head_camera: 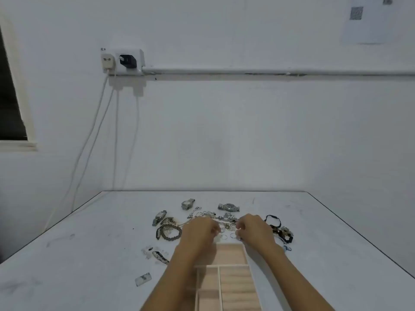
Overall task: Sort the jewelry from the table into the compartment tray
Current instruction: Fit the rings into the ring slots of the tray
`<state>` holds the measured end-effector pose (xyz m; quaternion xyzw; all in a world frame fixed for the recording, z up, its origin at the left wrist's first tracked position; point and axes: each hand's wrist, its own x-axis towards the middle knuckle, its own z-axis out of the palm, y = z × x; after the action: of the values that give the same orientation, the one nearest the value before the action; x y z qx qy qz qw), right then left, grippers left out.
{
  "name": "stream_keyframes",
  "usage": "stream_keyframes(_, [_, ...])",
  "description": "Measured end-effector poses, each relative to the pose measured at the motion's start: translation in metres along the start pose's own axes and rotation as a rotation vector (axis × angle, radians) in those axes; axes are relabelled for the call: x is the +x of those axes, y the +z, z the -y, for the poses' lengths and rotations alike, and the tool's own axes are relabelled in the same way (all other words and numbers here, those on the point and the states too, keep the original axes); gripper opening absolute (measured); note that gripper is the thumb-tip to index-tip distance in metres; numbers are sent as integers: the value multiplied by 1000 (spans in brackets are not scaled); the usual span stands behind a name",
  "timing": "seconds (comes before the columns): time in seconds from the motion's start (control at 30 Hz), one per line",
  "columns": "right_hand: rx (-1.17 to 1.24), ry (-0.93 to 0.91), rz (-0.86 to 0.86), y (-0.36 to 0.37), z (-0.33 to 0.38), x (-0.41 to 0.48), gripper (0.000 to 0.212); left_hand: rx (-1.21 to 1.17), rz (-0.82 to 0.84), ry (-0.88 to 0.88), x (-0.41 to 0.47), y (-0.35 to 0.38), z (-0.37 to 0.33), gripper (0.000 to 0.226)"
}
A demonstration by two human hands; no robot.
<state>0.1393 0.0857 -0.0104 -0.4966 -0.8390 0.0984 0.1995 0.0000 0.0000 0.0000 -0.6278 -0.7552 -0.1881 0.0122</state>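
Both my hands are out past the far end of the wooden compartment tray (pixel 231 254), which sits nearest me so carries stay short. My left hand (pixel 199 232) is curled, knuckles up, at the tangle of silver chains (pixel 208 214); my right hand (pixel 253 230) has thumb and fingers drawn together beside the small rings (pixel 224 236). Whether either has closed on a piece I cannot tell; the tips are blurred.

Tray: pale raw wood, thin straight dividers; no piece shows in the visible compartments.

Unsorted on the white table (pixel 89 254): a round silver watch (pixel 188 203) and a steel-band watch (pixel 228 207) farthest off; a rectangular-faced watch (pixel 160 217) and a dark beaded bracelet (pixel 171 234) to the left; a black cord bracelet (pixel 272 219) to the right.

Judgement: sorting barely begun; the fine chains will likely snag.
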Motion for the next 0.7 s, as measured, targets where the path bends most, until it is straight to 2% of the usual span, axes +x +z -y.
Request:
stream_keyframes(0.1, [-49,28,-1,8,1,2,19,29,-23,23,6,15,-6,36])
stream_keyframes(0.37, [-96,49,-27,17,1,15,17,88,-39,-7,21,31,-9,30])
stream_keyframes(0.57, [-33,119,86,19,4,28,4,69,115,-69,38,28,-10,22])
stream_keyframes(0.63, [34,140,163,18,3,30,17,71,142,-79,41,30,-10,23])
stream_keyframes(0.7, [127,161,210,17,0,32,21,65,166,-94,42,31,-8,22])
